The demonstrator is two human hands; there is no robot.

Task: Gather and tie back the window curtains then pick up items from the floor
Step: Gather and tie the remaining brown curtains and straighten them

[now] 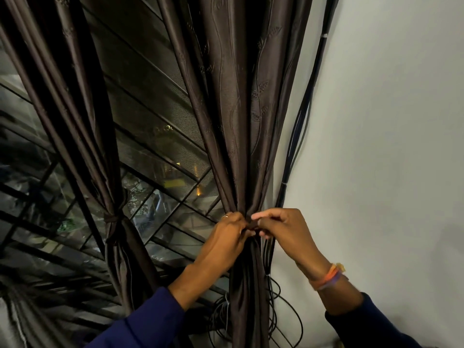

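We see both hands meeting at the gathered waist of the right curtain (241, 121), a dark brown patterned cloth hanging beside the white wall (376, 146). Our left hand (226, 237) curls its fingers round the bunched folds and the tie band (252, 225), a narrow strip of the same brown cloth that crosses the bundle between the two hands. Our right hand (281, 229) pinches the other end of that band between thumb and fingertips, so each grip is closed on the band rather than spread. A ring sits on a left finger, and coloured bracelets (327, 277) circle the right wrist; both arms wear dark blue sleeves (150, 320). To the left, the second curtain (75, 109) is already cinched with its own band (111, 219) and hangs in front of the window (155, 151), whose grille and mesh show a dark outdoor scene with a few lights. Black cables (298, 121) run down the wall just beside the right curtain and loop loosely near the bottom of the view, behind and beside the cloth.
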